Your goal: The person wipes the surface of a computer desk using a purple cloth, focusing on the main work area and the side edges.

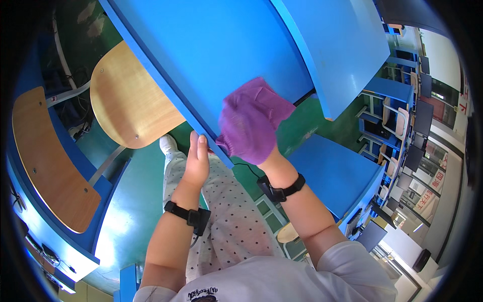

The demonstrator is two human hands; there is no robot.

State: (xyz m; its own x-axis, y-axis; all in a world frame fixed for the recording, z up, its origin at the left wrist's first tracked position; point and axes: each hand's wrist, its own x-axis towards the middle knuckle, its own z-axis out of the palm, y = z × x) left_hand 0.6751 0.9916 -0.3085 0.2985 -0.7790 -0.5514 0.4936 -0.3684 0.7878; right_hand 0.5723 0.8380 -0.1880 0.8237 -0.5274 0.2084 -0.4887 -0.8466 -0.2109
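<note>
A purple cloth (249, 120) is draped over my right hand (251, 130), covering its fingers, and lies against the blue desktop (211, 49) near the desk's corner. How the fingers sit under the cloth is hidden. My left hand (199, 154) rests at the front edge of the same desk, with two fingers upright beside the edge and the others out of sight. Both wrists wear black straps with small dark devices.
A wooden chair seat (132, 102) and a curved wooden backrest (53, 162) are at the left. A raised blue panel (336, 49) adjoins the desktop. Another blue desk (332, 173) stands at the right, with monitors and chairs beyond. Green floor shows between the furniture.
</note>
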